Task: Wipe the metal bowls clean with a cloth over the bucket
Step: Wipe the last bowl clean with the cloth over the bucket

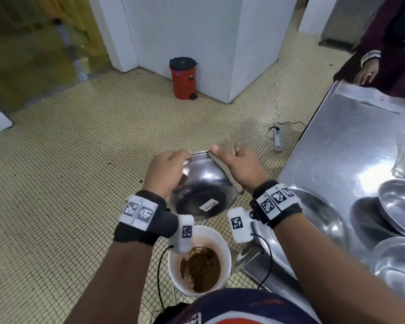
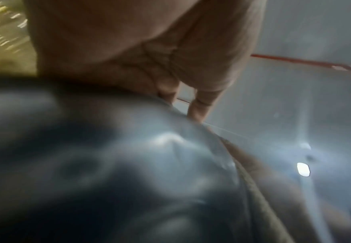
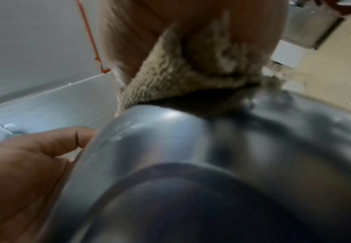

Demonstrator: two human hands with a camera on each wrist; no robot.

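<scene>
Tiled floor; bowl point(image 1: 202, 183) interior hidden; cloth point(image 1: 227, 164) half covered.

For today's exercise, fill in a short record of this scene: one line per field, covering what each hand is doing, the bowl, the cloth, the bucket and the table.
left hand: grips the bowl's left rim
right hand: holds the cloth against the bowl's right rim
bowl: metal, tilted with its base towards the camera, sticker on the base
cloth: beige, folded over the rim
bucket: white, on the floor below the bowl, brown waste inside
table: steel, right side, more metal bowls on it
</scene>
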